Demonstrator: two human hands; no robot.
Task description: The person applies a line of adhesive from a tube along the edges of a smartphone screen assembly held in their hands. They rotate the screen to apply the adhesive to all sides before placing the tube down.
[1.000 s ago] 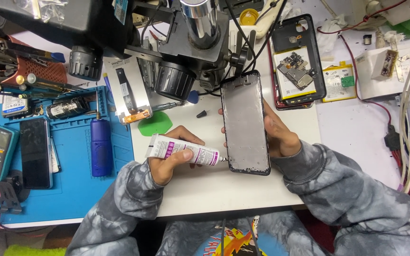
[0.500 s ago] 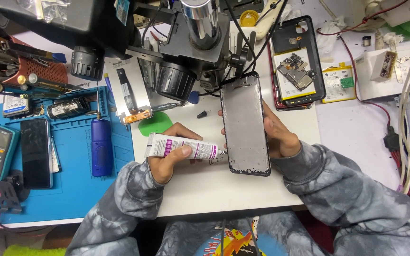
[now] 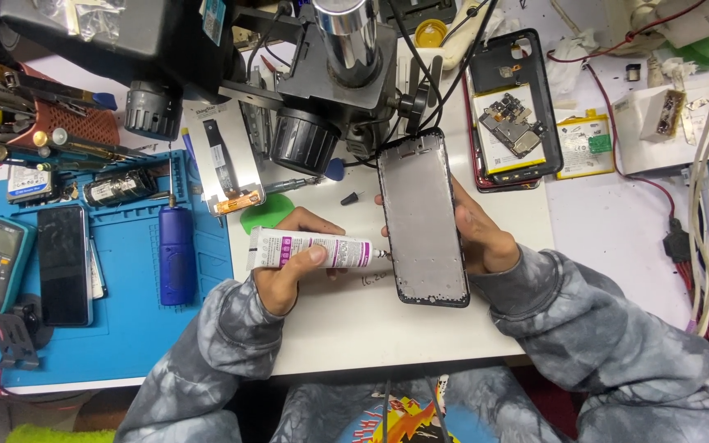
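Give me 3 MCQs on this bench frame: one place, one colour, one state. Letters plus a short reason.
1. Where does the tip of the glue tube point?
A. at the left edge of the phone frame
B. at the multimeter
C. into the microscope lens

2. What colour is the work mat on the left?
A. red
B. blue
C. white

3. How is the phone frame kept in place?
A. it lies free, untouched
B. the right hand grips it from the side and below
C. it is clamped in a vice

Key:
1 A: the nozzle meets the frame's left rim.
2 B: the mat under the dark phone is blue.
3 B: fingers show along its right side; the left hand holds the tube.
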